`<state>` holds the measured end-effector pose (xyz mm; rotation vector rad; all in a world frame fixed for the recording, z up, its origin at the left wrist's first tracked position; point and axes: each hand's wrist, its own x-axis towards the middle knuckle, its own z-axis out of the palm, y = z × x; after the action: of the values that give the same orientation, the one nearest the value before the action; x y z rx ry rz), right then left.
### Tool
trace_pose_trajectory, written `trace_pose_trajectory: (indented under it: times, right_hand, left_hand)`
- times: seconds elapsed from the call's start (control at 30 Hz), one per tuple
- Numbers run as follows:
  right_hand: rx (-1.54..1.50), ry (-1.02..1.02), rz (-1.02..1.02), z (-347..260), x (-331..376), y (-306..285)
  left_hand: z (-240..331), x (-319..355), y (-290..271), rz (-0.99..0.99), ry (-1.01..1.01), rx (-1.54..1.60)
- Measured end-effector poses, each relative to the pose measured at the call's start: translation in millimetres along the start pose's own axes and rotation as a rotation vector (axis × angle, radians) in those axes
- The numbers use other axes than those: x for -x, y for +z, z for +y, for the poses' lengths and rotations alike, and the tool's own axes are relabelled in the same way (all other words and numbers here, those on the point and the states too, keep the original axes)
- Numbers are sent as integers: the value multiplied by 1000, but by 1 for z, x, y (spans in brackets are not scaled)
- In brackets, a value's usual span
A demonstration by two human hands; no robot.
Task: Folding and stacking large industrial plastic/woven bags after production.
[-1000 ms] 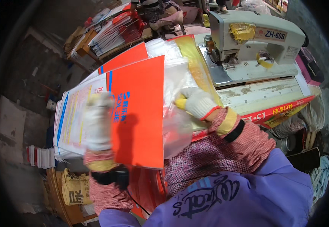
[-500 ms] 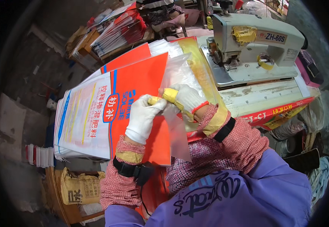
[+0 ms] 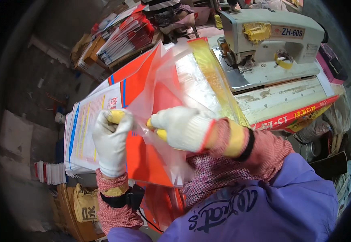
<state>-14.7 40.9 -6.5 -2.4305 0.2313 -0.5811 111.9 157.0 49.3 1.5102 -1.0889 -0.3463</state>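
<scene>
A clear plastic liner bag (image 3: 161,86) is stretched up over a stack of orange, white and blue printed woven sacks (image 3: 87,128). My left hand (image 3: 113,139), in a white knitted glove with yellow tape on a finger, pinches the liner's edge at the left. On the right, my right hand (image 3: 183,127), gloved the same way with taped fingertips, is closed on the film a short way off. The film between them is creased and partly blurred. Through it shows the orange face of the top sack. The liner's lower end hangs near the front of the stack.
A pale industrial sewing machine (image 3: 272,44) stands at the right on a worn table. Next to the stack lie yellow translucent film (image 3: 211,76) and a red printed sack (image 3: 304,117). Folded sacks (image 3: 127,38) are piled at the back left; a bundle (image 3: 50,172) stands lower left.
My hands have moved apart, the left to the left and down, the right down. The liner has been lifted and spread across the orange sack.
</scene>
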Motion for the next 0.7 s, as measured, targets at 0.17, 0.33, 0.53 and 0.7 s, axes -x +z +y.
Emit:
trace_pose_trajectory:
  times: [0.17,0.33,0.53,0.7]
  right_hand:
    - [422,310,15,102,-60,-18]
    - [-1286,13,598,171,-55,92]
    - [-578,118,570,112,-73,87]
    - [140,228,490,80,-77,63]
  left_hand:
    - [18,43,17,-847,-7,-434]
    - [37,61,0,-1756,-180,-394]
    - [98,-55,33,-610,32,-471]
    - [34,-111,107,-522,958,-1555]
